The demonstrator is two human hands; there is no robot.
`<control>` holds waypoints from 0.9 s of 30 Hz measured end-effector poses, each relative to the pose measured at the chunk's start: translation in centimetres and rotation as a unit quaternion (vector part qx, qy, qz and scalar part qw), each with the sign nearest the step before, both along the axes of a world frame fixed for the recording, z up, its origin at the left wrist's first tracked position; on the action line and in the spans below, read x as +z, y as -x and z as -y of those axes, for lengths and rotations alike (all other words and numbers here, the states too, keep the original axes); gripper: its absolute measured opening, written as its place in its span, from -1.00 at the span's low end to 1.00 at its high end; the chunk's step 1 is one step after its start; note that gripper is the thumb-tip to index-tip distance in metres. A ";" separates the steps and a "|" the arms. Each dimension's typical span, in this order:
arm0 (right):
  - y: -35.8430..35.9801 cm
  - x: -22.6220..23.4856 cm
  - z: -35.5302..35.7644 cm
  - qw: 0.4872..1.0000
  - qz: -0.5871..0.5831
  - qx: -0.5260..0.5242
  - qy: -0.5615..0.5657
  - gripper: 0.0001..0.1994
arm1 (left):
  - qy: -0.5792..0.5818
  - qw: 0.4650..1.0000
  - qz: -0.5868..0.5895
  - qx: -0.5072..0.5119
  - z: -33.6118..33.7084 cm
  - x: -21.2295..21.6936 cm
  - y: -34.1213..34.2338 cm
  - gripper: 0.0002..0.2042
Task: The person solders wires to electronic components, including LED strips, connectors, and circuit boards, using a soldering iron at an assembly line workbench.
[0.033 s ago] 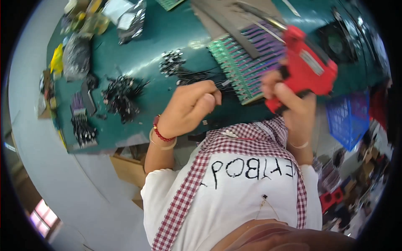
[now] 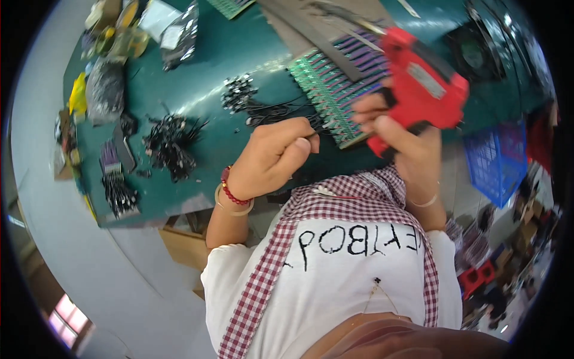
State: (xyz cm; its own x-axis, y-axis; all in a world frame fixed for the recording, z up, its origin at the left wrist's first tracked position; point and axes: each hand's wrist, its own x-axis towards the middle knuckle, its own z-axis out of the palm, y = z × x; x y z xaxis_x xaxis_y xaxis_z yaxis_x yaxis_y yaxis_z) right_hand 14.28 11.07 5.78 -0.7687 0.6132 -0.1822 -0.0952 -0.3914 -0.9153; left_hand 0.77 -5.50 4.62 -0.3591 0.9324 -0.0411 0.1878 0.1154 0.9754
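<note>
My right hand [image 2: 406, 134] is wrapped round the handle of a red soldering gun [image 2: 424, 81], somewhat blurred. The gun's metal tip points to the far left, above a panel of narrow green and purple circuit boards [image 2: 335, 90]. My left hand [image 2: 278, 149] is closed in a pinch at the panel's near left corner; what its fingers hold is too small to make out. Just beyond that hand lies a bundle of black cables [image 2: 275, 112] with shiny metal connector ends [image 2: 239, 93]. A flat grey metal bar [image 2: 317, 42] rests across the panel.
On the left of the green table [image 2: 197, 78] lie a black cable pile [image 2: 173, 143], a smaller wired bunch [image 2: 119, 191] and plastic bags [image 2: 106, 90]. A black fan [image 2: 475, 54] stands at the far right. A blue basket [image 2: 496, 158] is beyond the table's right edge.
The whole view has shifted slightly. My right hand and the soldering gun have moved a little to the left over the panel. My left hand stays closed in nearly the same place.
</note>
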 end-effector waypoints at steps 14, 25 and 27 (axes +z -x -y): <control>-0.5 -1.6 0.3 0.993 0.032 0.088 -0.074 -0.86 | -0.028 0.970 -0.239 0.003 -2.8 -0.9 -0.9 -0.88; -0.4 -2.4 0.8 0.983 0.058 0.046 -0.169 -0.77 | -0.035 0.985 -0.160 0.045 -3.7 -1.1 -2.0 -0.92; -0.2 -3.0 0.6 0.975 0.062 0.030 -0.213 -0.76 | -0.033 0.978 -0.191 0.074 -4.0 -0.6 -2.3 -0.94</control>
